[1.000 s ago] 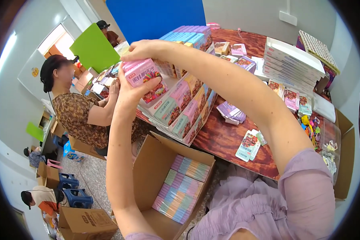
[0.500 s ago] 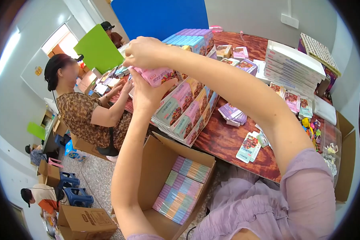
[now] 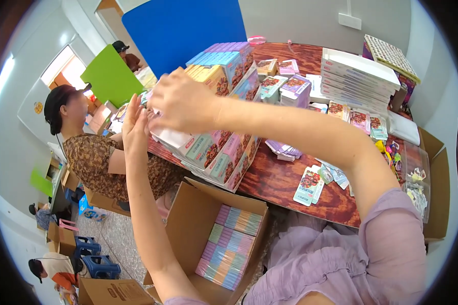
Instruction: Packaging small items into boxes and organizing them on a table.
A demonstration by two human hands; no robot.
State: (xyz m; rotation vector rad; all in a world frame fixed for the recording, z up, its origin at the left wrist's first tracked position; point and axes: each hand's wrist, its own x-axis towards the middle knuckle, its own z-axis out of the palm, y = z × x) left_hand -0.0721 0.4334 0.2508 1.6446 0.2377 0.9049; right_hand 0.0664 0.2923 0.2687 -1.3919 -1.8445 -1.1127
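Note:
My left hand [image 3: 136,126] is raised at the left end of a stack of printed display boxes [image 3: 220,170]. Its fingers point upward, stretched out, with nothing seen in them. My right hand [image 3: 182,103] is close beside it, above the stack's left end, with bent fingers smeared by motion. Whether it holds anything is hidden. Small pastel boxes in green and pink fill the stack's tiers; yellow boxes [image 3: 211,76] and blue boxes [image 3: 224,63] stand on top behind my right hand.
Below the table edge, an open carton [image 3: 175,218] holds wrapped pastel packs [image 3: 229,244]. Loose cards [image 3: 308,187], a stack of white trays [image 3: 359,76] and a clear bin [image 3: 417,175] occupy the wooden table. Another person [image 3: 94,152] sits at the left.
The pink box that was between my hands is no longer seen there. My left hand has straightened its fingers and moved down and left. The view has shifted slightly.

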